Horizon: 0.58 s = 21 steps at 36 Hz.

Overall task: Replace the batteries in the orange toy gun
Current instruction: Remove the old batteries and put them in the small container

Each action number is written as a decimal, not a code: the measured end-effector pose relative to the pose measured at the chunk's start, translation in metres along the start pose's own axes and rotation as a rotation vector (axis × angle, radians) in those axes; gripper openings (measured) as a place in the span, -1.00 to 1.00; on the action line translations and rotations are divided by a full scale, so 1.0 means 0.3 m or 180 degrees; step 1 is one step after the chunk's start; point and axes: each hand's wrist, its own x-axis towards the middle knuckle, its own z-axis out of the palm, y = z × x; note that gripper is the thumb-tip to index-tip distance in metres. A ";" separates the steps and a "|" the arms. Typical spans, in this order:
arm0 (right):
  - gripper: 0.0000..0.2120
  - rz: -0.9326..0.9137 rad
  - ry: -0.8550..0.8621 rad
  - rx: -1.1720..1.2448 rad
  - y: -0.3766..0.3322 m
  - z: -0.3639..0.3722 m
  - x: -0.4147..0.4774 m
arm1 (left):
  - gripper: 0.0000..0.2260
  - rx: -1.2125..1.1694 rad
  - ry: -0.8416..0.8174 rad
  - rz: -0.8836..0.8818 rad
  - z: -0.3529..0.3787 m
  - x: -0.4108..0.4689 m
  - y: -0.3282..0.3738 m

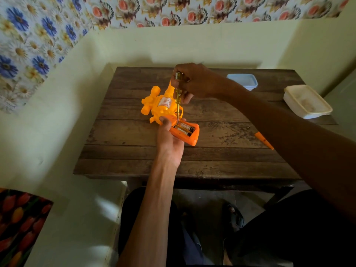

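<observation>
orange toy gun [161, 106]: over the middle of the tabletop [212, 162], muzzle end toward 11 o'clock and grip toward 5 o'clock; I cannot tell whether it rests on the wood or is held just off it.
battery bay [196, 130]: open in the grip, facing up.
batteries [185, 128]: two, lying side by side inside the bay.
left hand [169, 139]: reaches in from 6 o'clock and grasps the gun's grip from beneath, thumb laid on its upper edge beside the bay.
right hand [194, 81]: at 12 o'clock of the bay, above the gun's body, fingers curled round the handle of the tool.
screwdriver [178, 101]: yellow, nearly upright, tip down at the bay's upper end, just beside the left thumb.
orange piece [263, 139]: on the tabletop at 4 o'clock of the gun, partly hidden by the right forearm.
blue-lidded box [243, 80]: at 1 o'clock, near the far edge.
white tub [306, 102]: at 2 o'clock, at the right edge, well apart from the gun.
</observation>
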 end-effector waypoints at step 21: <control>-0.88 0.0251 0.0760 0.0772 0.058 0.034 -0.041 | -0.63 0.0266 0.0032 0.0219 0.000 0.014 -0.023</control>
